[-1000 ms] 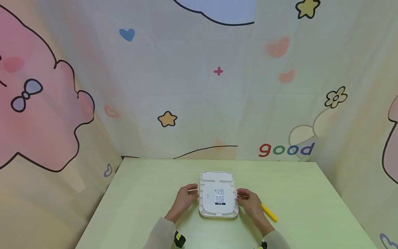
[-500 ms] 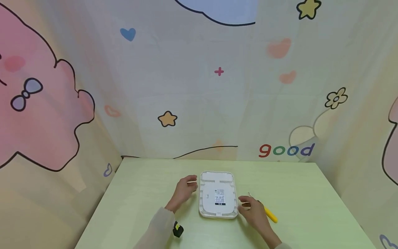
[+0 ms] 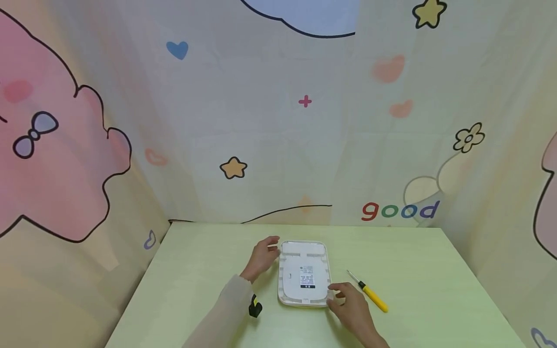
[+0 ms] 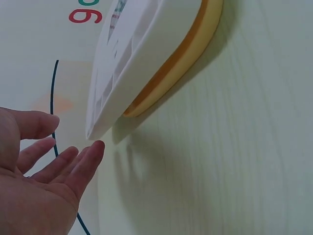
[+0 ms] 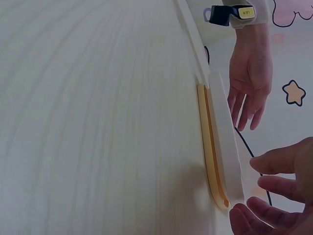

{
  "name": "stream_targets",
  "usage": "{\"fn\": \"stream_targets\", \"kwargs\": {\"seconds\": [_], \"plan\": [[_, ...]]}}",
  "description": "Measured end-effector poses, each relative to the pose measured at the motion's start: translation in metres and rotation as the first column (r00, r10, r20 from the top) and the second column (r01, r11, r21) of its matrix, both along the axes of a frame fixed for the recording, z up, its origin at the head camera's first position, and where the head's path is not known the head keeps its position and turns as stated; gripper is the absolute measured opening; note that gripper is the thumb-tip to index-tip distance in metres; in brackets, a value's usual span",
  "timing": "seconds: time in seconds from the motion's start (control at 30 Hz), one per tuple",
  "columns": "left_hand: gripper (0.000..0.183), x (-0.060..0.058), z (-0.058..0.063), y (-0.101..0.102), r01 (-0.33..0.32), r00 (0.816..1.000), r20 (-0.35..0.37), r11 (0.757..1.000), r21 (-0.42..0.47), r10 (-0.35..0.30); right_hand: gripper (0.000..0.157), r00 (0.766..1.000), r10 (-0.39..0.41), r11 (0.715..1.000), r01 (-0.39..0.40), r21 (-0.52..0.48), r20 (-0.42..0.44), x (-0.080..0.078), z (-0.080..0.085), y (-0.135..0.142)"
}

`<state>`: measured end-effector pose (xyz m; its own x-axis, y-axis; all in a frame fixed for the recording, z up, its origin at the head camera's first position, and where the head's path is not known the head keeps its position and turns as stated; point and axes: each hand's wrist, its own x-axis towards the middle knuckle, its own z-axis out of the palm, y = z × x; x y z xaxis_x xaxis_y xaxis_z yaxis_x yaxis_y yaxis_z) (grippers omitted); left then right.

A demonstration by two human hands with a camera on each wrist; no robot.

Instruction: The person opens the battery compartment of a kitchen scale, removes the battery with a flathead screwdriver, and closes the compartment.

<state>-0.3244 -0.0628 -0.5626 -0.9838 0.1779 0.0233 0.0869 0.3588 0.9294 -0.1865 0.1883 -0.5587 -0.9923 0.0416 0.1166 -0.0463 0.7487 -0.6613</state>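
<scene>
A white rounded-rectangular plastic case (image 3: 291,290) lies on the table with a printed label (image 3: 307,275) facing up. Its underside shows a yellow-orange layer (image 4: 166,73) in the left wrist view. My left hand (image 3: 263,256) is beside the far left corner, fingers loosely bent and fingertips right at the edge. At the near right corner is my right hand (image 3: 351,309), thumb and fingers spread around it. The right wrist view shows those fingertips (image 5: 239,218) close to the case's end, the thumb standing apart from it. Neither hand grips the case.
A yellow-handled screwdriver (image 3: 375,297) lies right of the case, its shaft pointing to the far left. The pale green table (image 3: 196,270) ends at a printed cloth backdrop (image 3: 270,121). A black wrist strap (image 3: 255,307) sits on the left wrist.
My left hand has slid away from me along the case's left side to its far corner. My right hand has moved nearer to me, uncovering the screwdriver.
</scene>
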Motion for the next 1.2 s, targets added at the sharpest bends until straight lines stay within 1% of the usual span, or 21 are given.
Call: {"fn": "stream_targets", "kwargs": {"seconds": [0.17, 0.3, 0.43, 0.57, 0.73, 0.9, 1.2], "plan": [[0.047, -0.009, -0.003, 0.006, 0.002, 1.0, 0.003, 1.0, 0.0, -0.002, 0.028, 1.0, -0.006, 1.0, 0.007, 0.02, -0.006, 0.001, -0.002, -0.002], [0.047, -0.013, -0.007, 0.008, -0.005, 1.0, 0.03, 1.0, -0.001, 0.005, 0.026, 1.0, 0.003, 0.999, -0.003, 0.035, -0.001, 0.001, -0.004, -0.003], [0.047, -0.016, -0.011, 0.011, -0.02, 0.998, 0.059, 1.0, 0.005, 0.02, 0.026, 0.999, 0.023, 0.999, -0.022, 0.035, -0.033, 0.003, -0.007, -0.004], [0.048, -0.017, -0.011, 0.013, -0.031, 0.998, 0.058, 1.0, -0.001, 0.031, 0.023, 0.998, 0.032, 0.999, -0.029, 0.039, -0.058, 0.002, -0.01, -0.006], [0.052, -0.017, -0.014, 0.014, -0.021, 0.998, 0.06, 1.0, 0.003, 0.021, 0.021, 0.996, 0.04, 0.998, -0.035, 0.058, -0.079, 0.002, -0.013, -0.007], [0.054, -0.018, -0.016, 0.015, -0.021, 0.998, 0.066, 1.0, -0.005, 0.021, 0.022, 0.998, 0.03, 0.998, -0.026, 0.065, -0.058, 0.0, -0.013, -0.006], [0.054, -0.019, -0.015, 0.017, -0.025, 0.998, 0.066, 1.0, 0.001, 0.025, 0.022, 0.999, 0.034, 0.999, -0.033, 0.037, -0.034, -0.004, -0.011, -0.004]]}}
